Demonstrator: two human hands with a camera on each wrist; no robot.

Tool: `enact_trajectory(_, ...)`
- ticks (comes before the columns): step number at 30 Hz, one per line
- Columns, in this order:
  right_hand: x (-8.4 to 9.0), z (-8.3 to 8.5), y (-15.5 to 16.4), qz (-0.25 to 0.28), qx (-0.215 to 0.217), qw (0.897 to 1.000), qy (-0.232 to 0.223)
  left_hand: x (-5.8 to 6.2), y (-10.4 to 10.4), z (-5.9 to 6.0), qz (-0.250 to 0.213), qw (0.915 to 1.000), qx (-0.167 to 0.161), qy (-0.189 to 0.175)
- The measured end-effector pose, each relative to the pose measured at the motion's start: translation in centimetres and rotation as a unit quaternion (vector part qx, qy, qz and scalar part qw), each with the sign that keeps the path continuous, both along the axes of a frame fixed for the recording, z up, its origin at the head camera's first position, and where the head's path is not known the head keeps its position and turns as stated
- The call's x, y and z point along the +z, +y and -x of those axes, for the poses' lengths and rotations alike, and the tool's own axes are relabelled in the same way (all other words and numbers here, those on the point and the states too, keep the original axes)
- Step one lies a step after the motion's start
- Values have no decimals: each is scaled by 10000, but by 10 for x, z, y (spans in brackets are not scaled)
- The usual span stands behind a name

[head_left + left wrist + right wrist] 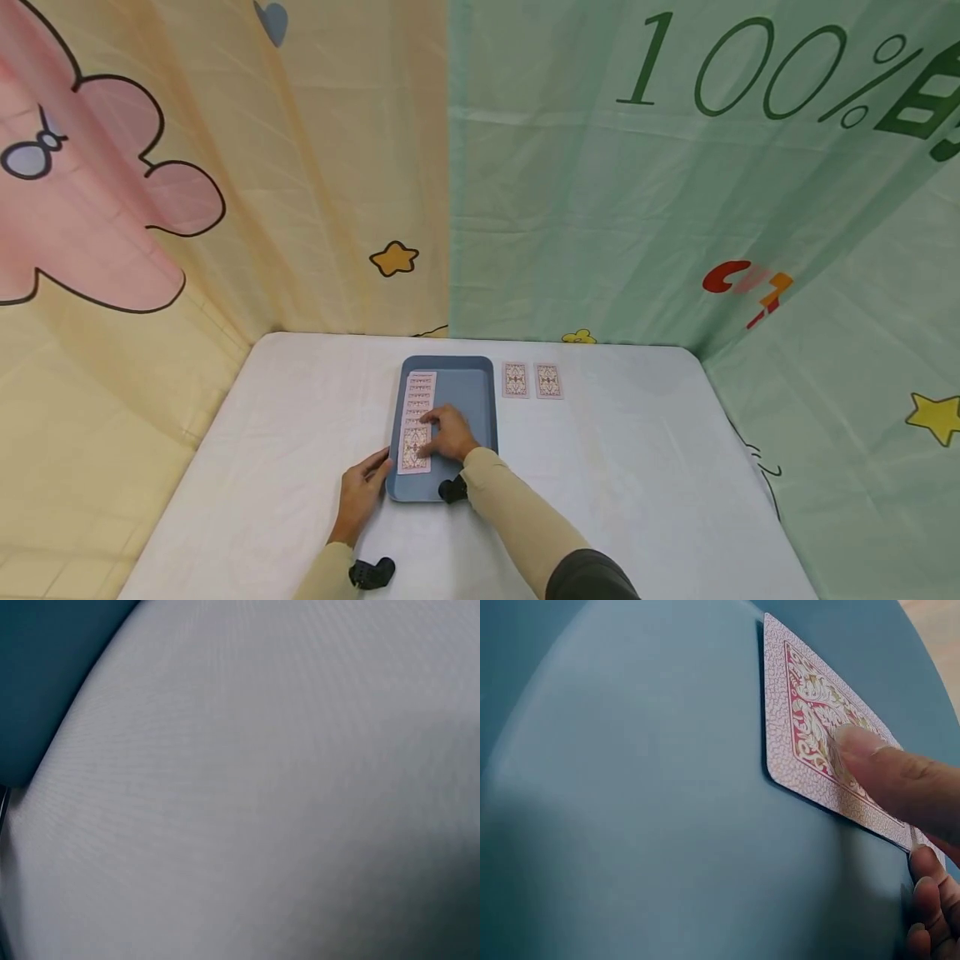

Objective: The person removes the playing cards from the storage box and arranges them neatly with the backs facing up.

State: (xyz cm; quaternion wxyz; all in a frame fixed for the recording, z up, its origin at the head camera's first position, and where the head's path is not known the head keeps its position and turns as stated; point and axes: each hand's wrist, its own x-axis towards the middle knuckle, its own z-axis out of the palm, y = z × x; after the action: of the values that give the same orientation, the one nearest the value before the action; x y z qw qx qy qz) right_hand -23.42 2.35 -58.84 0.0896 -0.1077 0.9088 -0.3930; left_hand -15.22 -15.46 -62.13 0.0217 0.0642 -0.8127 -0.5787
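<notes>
Here, I have a column of overlapping cards (412,425) by the right hand (452,433), its thumb on the front card (814,720); whether it pinches, I can't tell. They lie in the blue tray (465,392), whose rim the outstretched left hand (362,496) touches. Beyond the right hand, two more cards (515,380) lie on the white-covered surface (637,450), backed by yellow (337,125) and green curtains (562,208). Only my right wrist view shows the red-and-gold scrollwork closely.

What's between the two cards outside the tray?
Only a narrow strip of white tabletop separates the left card from the right card in the head view.
</notes>
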Motion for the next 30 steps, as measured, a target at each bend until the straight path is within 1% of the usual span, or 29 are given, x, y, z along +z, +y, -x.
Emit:
enact_trajectory(2, -1, -1, -1, -216, 20, 9997, 113, 0, 0, 0, 31, 10000, -14, 4)
enact_trajectory(4, -1, -2, -1, -314, 20, 9994, 172, -1, 0, -1, 55, 10000, -37, -22)
enact_trajectory(9, -1, -4, -3, -373, 5, 9992, 161, -1, 0, -2, 67, 9999, -77, -67)
enact_trajectory(13, -4, -2, -1, -354, 42, 9992, 186, -1, 0, -2, 100, 9999, -63, -13)
enact_trajectory(15, -5, 0, 0, -171, 25, 9997, 179, -1, 1, -1, 97, 9999, -40, 14)
enact_trajectory(17, -6, 2, 2, 130, -12, 9998, 136, -1, 1, -1, 77, 10000, -21, 26)
enact_trajectory(22, -7, 4, 5, 857, -199, 9958, -236, -1, 2, -1, 46, 10000, -7, 35)
enact_trajectory(24, -7, 5, 6, 1034, -250, 9938, -312, -1, 2, -1, 37, 10000, -17, 30)
enact_trajectory(28, -6, 4, 9, 1333, -231, 9907, -167, 1, 2, 0, 28, 10000, -29, 13)
enact_trajectory(30, -6, 5, 10, 1378, -212, 9902, -86, 2, 1, 0, 38, 10000, -37, 2)
